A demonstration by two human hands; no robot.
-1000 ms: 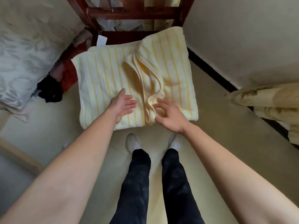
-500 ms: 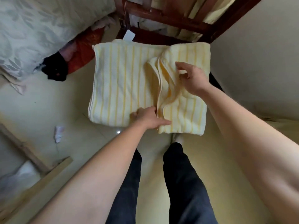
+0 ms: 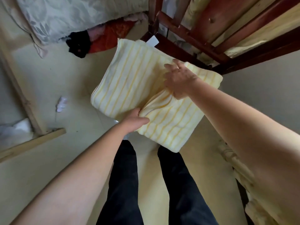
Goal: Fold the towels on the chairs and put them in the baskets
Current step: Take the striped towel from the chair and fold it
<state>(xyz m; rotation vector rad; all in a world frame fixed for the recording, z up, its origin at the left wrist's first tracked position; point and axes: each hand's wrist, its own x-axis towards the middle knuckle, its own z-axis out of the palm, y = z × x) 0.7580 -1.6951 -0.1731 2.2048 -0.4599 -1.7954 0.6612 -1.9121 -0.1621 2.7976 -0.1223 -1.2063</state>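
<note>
A pale yellow striped towel lies folded on the seat of a dark red wooden chair, its white tag sticking out at the far edge. My left hand pinches the near end of the folded-over flap at the towel's front edge. My right hand rests on the middle of the towel, fingers spread along the flap's fold, thumb tucked into the crease. No basket is in view.
A patterned grey cushion and a heap of red and black clothes lie on the floor at the upper left. Wooden slats and scraps of paper lie at the left. Draped fabric hangs at the right. My legs stand below the chair.
My view has swung, so the towel now looks slanted. My left hand went from pressing flat to gripping the flap's near end. My right hand moved up from the front edge to the towel's middle.
</note>
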